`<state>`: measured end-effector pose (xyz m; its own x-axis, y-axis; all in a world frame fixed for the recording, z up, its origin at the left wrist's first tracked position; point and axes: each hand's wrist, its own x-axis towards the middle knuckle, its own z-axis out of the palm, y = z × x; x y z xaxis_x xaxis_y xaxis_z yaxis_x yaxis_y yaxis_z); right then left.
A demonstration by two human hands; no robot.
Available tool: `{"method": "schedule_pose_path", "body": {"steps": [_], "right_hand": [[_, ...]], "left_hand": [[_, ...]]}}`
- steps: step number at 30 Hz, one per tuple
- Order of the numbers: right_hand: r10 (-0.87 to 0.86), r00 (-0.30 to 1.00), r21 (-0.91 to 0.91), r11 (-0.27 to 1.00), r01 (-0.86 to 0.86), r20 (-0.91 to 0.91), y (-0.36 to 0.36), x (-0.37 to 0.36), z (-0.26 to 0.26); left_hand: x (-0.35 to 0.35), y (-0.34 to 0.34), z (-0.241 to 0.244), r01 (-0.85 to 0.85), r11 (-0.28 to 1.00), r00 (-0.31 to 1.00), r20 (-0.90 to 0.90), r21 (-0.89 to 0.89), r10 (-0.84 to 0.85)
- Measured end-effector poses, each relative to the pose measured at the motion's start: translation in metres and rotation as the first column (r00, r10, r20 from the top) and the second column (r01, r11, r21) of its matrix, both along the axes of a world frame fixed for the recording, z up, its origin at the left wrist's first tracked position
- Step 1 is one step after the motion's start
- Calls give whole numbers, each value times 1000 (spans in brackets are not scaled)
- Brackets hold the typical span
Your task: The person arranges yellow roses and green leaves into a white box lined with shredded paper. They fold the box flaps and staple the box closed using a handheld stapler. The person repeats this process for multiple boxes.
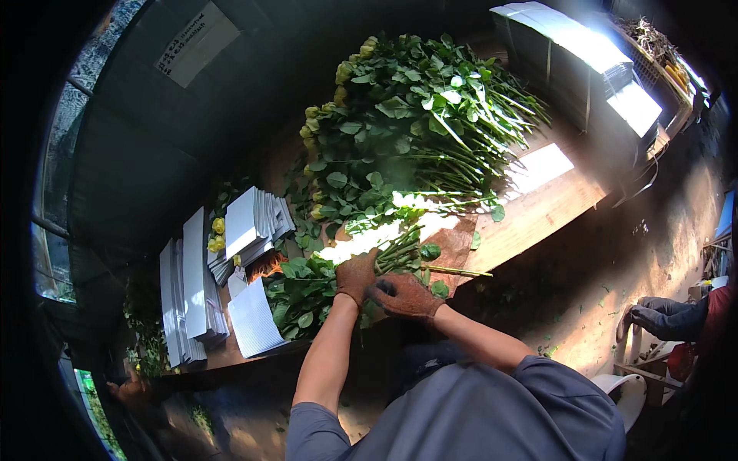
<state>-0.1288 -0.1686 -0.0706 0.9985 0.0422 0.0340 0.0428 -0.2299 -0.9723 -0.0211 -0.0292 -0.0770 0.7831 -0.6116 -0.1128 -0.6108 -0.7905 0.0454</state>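
Note:
My left hand (pixel 356 275), in a brown-stained work glove, grips a bunch of leafy rose stems (pixel 398 253) near the front edge of the table. Just right of it is my right hand (pixel 408 297), gloved too, its thumb and fingers curled together below the stems; whether anything thin is between them I cannot tell. Foliage of the bunch (pixel 305 294) spreads left, over a white corrugated sheet (pixel 256 317). Its flower heads are not visible. Strong sunlight washes out the leaves above my left hand.
A large heap of yellow roses (pixel 398 121) covers the table's far side. Stacks of white cardboard (pixel 199 276) and folded sheets (pixel 253 225) stand left, near orange strands (pixel 268 267). A tall strapped cardboard stack (pixel 565 63) stands far right. Another person's legs (pixel 671 317) show at right.

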Motion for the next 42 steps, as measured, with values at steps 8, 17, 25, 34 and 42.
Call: {"method": "schedule_pose_path", "body": {"steps": [8, 17, 25, 34, 42], "right_hand": [[513, 857, -367, 787, -496, -58, -10, -54, 43], [216, 891, 636, 765, 100, -399, 31, -8, -88], [170, 835, 832, 314, 458, -524, 73, 10, -71], [-189, 884, 714, 528, 459, -429, 63, 32, -135], [-399, 886, 835, 384, 395, -236, 4, 28, -29]], "left_hand": [[0, 1, 4, -34, 998, 998, -54, 58, 37], [-12, 36, 53, 206, 945, 975, -23, -255, -219], [-23, 383, 42, -629, 443, 623, -72, -639, 779], [-30, 435, 12, -713, 105, 603, -531, -693, 595], [-37, 365, 162, -620, -56, 751, -613, -782, 244]]}}
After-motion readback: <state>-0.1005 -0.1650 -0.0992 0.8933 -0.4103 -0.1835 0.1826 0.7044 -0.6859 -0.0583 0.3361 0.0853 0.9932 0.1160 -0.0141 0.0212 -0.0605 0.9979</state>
